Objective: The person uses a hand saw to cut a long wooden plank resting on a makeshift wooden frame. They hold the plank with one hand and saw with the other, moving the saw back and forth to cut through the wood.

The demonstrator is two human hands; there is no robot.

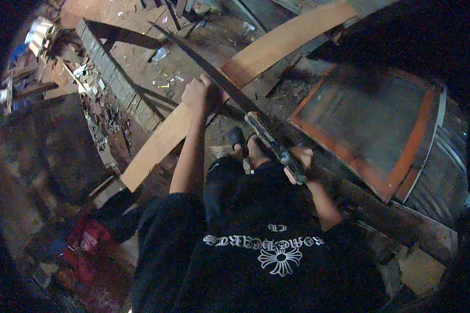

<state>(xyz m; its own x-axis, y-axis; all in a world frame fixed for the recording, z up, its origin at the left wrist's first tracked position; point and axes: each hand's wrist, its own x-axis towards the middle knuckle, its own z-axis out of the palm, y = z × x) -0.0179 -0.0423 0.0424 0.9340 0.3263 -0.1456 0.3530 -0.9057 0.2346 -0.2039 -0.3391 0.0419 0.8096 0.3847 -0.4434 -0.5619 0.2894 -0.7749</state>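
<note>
A long pale wooden board slants across in front of me, from the lower left to the upper right. My left hand is closed on it near its middle, fingers curled over the edge. In my right hand I grip a handsaw by its worn dark handle. The thin dark saw blade points away to the upper left and crosses the board just right of my left hand. Whether its teeth touch the wood I cannot tell.
An orange-framed panel lies to the right, beside corrugated metal sheet. A rough wooden beam stands at the left near heaped wood scraps. Red cloth lies at the lower left. Litter dots the dirt floor.
</note>
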